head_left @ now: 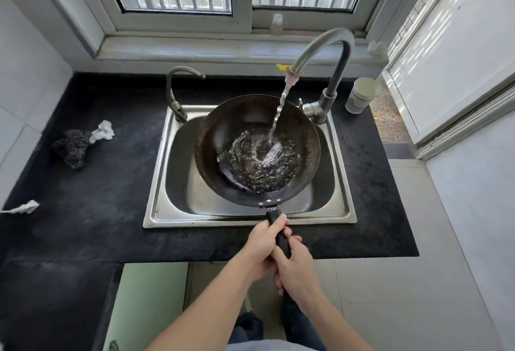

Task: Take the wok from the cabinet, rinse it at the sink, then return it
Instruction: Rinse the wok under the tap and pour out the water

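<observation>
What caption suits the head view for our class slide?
Rinsing: left hand and right hand grip the wok handle as faucet water runs into the wok over the sink.

1. Wok (223, 127) in sink (158, 183), sink in counter (97, 211).
2. Tall tap (320, 46) back-R of sink, spout over wok; small tap (172, 94) back-L.
3. Cup (361, 95) R of tall tap; scrubber (73, 145) L of sink.
4. Handle (280, 236) over front rim; L hand (262, 244) grips it ahead of R hand (295, 269).

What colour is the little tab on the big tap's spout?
The tab is yellow; the head view shows it.
</observation>
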### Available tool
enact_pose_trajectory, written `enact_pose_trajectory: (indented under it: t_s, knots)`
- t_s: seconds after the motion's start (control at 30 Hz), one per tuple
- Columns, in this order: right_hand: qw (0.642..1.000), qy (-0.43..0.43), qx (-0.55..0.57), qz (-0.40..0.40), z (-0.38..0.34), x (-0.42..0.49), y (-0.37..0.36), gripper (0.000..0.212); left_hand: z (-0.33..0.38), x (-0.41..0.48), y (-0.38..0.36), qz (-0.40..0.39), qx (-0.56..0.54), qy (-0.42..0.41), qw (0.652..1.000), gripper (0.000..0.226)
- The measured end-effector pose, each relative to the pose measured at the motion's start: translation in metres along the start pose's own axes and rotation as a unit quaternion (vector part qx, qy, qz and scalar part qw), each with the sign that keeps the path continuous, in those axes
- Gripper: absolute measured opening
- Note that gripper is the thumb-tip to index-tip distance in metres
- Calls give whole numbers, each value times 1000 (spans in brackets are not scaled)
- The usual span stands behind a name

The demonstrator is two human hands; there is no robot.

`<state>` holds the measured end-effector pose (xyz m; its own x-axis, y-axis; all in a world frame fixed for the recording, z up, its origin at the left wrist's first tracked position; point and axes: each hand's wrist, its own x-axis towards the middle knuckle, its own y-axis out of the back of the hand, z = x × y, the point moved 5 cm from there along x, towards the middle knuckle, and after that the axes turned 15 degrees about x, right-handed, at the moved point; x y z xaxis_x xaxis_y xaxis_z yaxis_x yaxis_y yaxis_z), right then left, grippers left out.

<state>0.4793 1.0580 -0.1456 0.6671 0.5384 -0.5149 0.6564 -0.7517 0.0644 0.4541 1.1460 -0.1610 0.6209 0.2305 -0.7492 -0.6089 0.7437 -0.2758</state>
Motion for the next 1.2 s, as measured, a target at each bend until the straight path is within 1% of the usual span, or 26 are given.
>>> enact_pose_trajectory:
  t_s: [0.23, 0.37, 0.57, 0.67, 0.7, 0.77, 0.93, 1.07, 1.2]
  knots:
    - [1000, -4, -12, -21, 2, -4, -19, 21, 2, -16, 19, 16, 1, -3, 1000, 19]
    - [998, 14, -61, -22, 10, -10, -19, 20, -11, -20, 22, 26, -6, 12, 1000, 17]
    - [999, -7, -47, -15, 22, -14, -6, 16, -24, -18, 9, 24, -8, 28, 999, 16]
    - [999, -10, -46, -5, 21, -9, 5, 23, -22, -11, -2, 14, -8, 29, 999, 16]
    - [999, -9, -46, -4, 20, -6, 8, 23, -21, -7, -5, 14, -9, 29, 999, 16]
    - [999, -6, -53, -6, 14, 0, 13, 17, -16, -1, -10, 13, -14, 26, 999, 17]
    - [997, 14, -78, -23, -3, 11, 20, 19, -4, 8, -15, 17, -28, 19, 999, 19]
    - [997, 6, -75, -31, -3, 15, 17, 18, -1, 8, -11, 24, -21, 13, 999, 25]
    - [997, 1, -68, -38, 1, 11, 11, 19, -5, 2, -5, 33, -28, 13, 999, 21]
